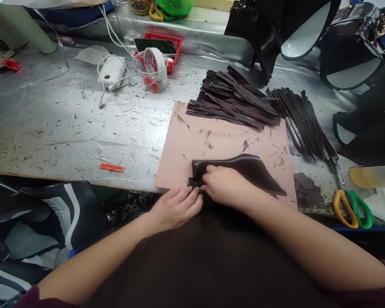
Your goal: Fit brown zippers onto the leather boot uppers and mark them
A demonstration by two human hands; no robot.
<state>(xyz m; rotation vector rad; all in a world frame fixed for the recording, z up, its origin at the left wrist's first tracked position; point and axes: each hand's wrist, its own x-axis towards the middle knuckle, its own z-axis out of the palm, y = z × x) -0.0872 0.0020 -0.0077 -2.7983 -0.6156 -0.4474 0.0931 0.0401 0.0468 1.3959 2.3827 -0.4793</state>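
A dark, glossy leather piece point(244, 164) lies on the pinkish board point(179, 145) near the table's front edge. My right hand point(223, 185) is closed at its left end, fingertips pinching the edge beside a small black zipper end point(194, 182). From the left, my left hand point(179, 206) reaches to the same spot, its fingers bent and close together, tips at the zipper end. What exactly lies between the fingertips of either hand is too small to tell. A pile of dark zippers point(234, 100) rests across the board's back edge.
Dark strips point(304, 119) lie right of the board, with scissors point(353, 208) nearer the front. Black boot pieces point(266, 38) stand at the back right. An orange blade point(111, 167), a white charger point(112, 72), a cup with tape point(152, 70) and a red basket point(176, 45) are leftward.
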